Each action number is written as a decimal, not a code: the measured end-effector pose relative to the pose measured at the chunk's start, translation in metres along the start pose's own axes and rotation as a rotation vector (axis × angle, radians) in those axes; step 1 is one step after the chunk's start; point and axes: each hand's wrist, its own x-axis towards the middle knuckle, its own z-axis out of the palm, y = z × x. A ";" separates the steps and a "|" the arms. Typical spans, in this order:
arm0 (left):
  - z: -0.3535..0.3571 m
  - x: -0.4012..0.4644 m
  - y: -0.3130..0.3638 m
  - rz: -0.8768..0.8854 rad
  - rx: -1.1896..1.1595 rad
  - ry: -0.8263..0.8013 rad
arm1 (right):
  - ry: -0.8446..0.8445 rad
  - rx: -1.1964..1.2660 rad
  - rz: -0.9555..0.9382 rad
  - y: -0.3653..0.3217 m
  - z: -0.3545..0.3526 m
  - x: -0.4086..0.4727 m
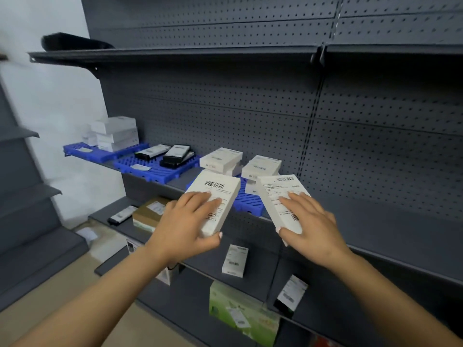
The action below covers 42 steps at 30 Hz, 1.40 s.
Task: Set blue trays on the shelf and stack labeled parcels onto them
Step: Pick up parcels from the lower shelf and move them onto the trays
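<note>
Hands at mid-shelf height, each ours, each carrying a white labeled box. Our left hand (186, 222) grips one box (216, 199), fingers laid over the label, thumb hooked under the near end. Our right hand (310, 225) grips a second box (281, 196) the same way. Both boxes hang just in front of the nearest blue tray (249, 200), which sits on the dark shelf (375, 236) and already carries two short stacks of white boxes (221, 159). Further left we see a middle tray (152, 169) with black boxes (175, 155), and a far tray (82, 151) with stacked white boxes (115, 134). Loose parcels lie on lower shelves.
</note>
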 end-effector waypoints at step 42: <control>0.155 0.263 -0.167 0.065 -0.124 -0.213 | -0.069 -0.141 0.040 0.048 0.069 0.267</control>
